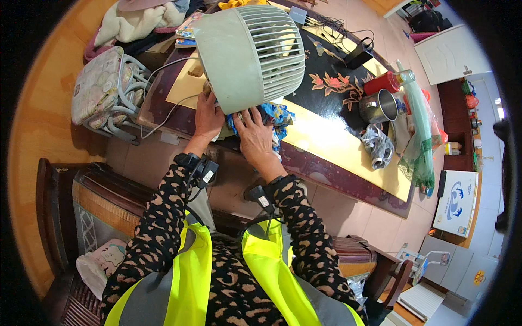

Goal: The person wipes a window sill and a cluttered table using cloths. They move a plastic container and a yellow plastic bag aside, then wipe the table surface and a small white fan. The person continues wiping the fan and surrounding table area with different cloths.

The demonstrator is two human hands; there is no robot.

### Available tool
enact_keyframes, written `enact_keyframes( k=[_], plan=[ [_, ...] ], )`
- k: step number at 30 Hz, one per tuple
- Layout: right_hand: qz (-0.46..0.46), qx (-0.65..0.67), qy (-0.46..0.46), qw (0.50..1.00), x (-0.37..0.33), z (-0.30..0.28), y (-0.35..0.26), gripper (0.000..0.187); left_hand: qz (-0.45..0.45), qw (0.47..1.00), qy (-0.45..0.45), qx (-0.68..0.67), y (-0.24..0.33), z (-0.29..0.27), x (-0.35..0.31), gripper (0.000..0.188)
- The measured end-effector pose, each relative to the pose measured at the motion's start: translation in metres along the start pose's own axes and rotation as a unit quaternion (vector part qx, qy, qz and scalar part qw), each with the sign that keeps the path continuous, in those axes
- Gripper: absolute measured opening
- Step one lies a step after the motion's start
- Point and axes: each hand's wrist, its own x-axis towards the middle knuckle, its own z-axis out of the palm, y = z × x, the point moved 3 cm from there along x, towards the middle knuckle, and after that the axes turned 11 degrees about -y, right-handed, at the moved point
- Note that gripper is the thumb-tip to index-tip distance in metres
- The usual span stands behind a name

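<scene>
Pale green desk fan [250, 54] stands at near left edge of desk [348, 152]. Left hand [209, 115] steadies fan base, grip state unclear. Right hand [254, 137] flat, fingers apart, presses blue patterned cloth [278, 115] under fan. Step in hand: wiping around base. Next move likely calls for firm hold on fan while cloth shifts.

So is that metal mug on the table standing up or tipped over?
Upright: the shiny metal mug stands with its open mouth up.

Leopard-print sleeves, neon-yellow vest with grey bands, black cabled wrist straps
</scene>
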Motion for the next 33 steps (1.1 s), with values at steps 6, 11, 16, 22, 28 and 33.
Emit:
enact_keyframes(
  k=[6, 11, 16, 22, 28, 33],
  plan=[
    [-0.061, 0.034, -0.040, 0.997, -0.007, -0.010, 0.029, 0.051, 0.019, 0.997, -0.062, 0.045, 0.003, -0.006, 0.002, 0.037],
    [0.020, 0.082, 0.065, 0.994, -0.012, -0.023, 0.096, 0.059, 0.046, 0.997, -0.056, 0.033, 0.004, -0.006, 0.002, 0.034],
    [0.020, 0.078, 0.004, 0.997, 0.044, -0.014, 0.122, 0.049, 0.017, 0.998, -0.043, 0.042, -0.004, -0.003, 0.002, 0.039],
    [-0.015, 0.138, 0.015, 0.990, 0.084, -0.016, 0.133, 0.048, 0.002, 0.992, -0.090, 0.092, -0.005, -0.003, 0.001, 0.043],
    [0.091, 0.068, 0.069, 0.991, 0.007, 0.010, 0.073, 0.060, 0.013, 0.997, -0.048, 0.062, -0.004, -0.001, 0.000, 0.040],
    [-0.022, 0.155, 0.009, 0.988, -0.030, -0.002, 0.013, 0.062, 0.076, 0.992, -0.039, 0.098, 0.004, -0.003, 0.003, 0.041]
  ],
)
